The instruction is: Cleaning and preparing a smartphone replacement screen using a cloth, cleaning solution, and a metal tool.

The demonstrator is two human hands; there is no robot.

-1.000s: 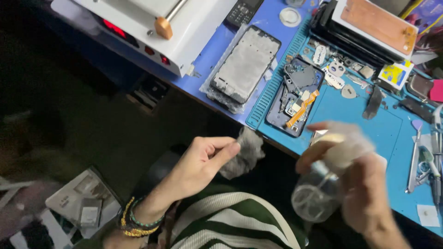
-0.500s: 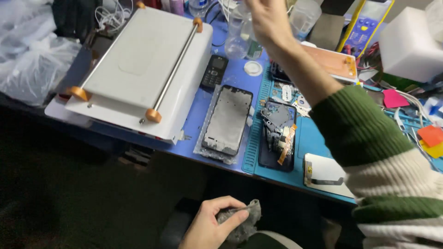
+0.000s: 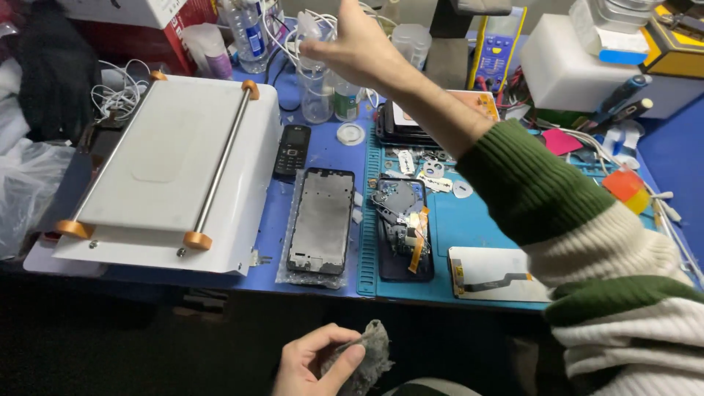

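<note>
My left hand [image 3: 315, 363] is low at the front edge, below the table, shut on a wad of grey cloth [image 3: 367, 356]. My right hand [image 3: 359, 48], in a green and white striped sleeve, reaches to the back of the table and pinches the top of a clear plastic bottle [image 3: 317, 92] standing among other bottles. Between the hands lie a bare phone frame [image 3: 320, 220] on plastic wrap and an opened phone [image 3: 402, 227] with an orange flex cable. A white screen panel [image 3: 488, 273] lies near the front edge.
A white flat-topped machine [image 3: 176, 169] with a metal bar fills the left. A black keypad phone [image 3: 291, 150], a white ring [image 3: 350, 133], small parts on the blue mat [image 3: 477, 220], a yellow-edged meter [image 3: 499, 51], a white box [image 3: 572, 66] and tools crowd the back and right.
My right hand has gone from near my lap, holding the clear bottle, up and away to the back of the table. The left hand kept the cloth and stayed low.
</note>
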